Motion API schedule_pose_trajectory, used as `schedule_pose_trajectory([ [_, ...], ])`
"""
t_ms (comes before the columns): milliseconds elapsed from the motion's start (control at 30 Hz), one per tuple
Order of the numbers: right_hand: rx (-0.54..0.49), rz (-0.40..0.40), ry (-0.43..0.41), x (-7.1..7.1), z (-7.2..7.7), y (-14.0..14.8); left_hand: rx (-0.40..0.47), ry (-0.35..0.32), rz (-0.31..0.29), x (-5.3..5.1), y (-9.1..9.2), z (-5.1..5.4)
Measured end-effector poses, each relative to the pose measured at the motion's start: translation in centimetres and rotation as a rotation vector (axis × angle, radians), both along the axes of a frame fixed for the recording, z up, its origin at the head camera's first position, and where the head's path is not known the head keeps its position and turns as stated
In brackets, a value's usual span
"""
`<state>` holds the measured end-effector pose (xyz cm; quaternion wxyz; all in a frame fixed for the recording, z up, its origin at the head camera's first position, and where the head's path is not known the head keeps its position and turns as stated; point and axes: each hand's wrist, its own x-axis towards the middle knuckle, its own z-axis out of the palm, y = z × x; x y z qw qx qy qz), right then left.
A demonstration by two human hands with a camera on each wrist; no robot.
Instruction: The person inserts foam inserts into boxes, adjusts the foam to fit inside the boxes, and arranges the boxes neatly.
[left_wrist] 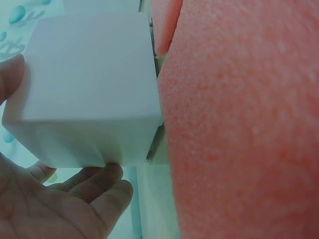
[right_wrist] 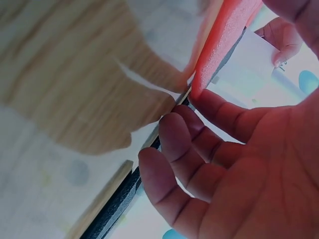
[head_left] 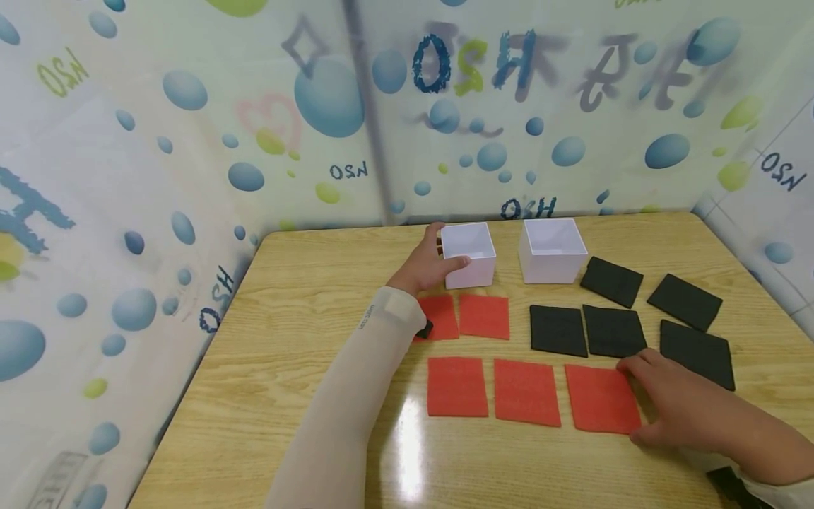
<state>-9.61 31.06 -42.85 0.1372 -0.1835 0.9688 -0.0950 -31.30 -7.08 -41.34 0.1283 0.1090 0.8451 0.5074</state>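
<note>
My left hand [head_left: 422,265] grips the left white box [head_left: 477,274], thumb at its front and fingers on its left side. The left wrist view shows the white box [left_wrist: 92,74] between the thumb and the other fingers. At the front right, my right hand [head_left: 683,406] holds the right edge of a red foam square [head_left: 598,399], index finger by the upper corner and thumb by the lower one. That square lies flat on the table. In the right wrist view, the index fingertip touches the red foam [right_wrist: 219,52].
A second white box [head_left: 552,265] stands to the right. Two red squares [head_left: 458,387] [head_left: 526,392] lie left of the held one, and two more [head_left: 485,316] [head_left: 445,318] before the left box. Several black squares [head_left: 558,331] lie at right on the wooden table [head_left: 286,318].
</note>
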Motion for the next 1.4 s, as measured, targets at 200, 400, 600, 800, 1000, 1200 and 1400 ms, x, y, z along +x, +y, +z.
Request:
schedule_pose_trajectory([
  [200,-0.022,-0.007,-0.004,-0.02,0.19,-0.15,-0.003,0.001,-0.002,0.16,-0.02,0.16],
  [400,-0.068,-0.049,-0.05,-0.33,0.39,-0.09,-0.011,-0.008,0.003,0.24,0.01,0.18],
  [600,-0.097,-0.085,-0.098,-0.56,0.47,-0.08,-0.013,-0.019,0.009,0.24,0.07,0.09],
  [800,-0.11,-0.084,-0.099,-0.58,0.53,-0.17,-0.013,-0.018,0.006,0.3,0.03,0.16],
  [1000,-0.116,-0.065,-0.103,-0.38,0.71,-0.44,-0.02,-0.006,0.0,0.14,0.01,0.15],
  [1200,-0.089,-0.027,-0.094,-0.51,0.68,-0.81,-0.03,-0.004,0.002,0.11,-0.03,0.2],
  [1400,-0.06,-0.013,-0.105,-0.7,0.47,-1.02,-0.03,-0.011,-0.002,0.08,0.02,0.18],
])
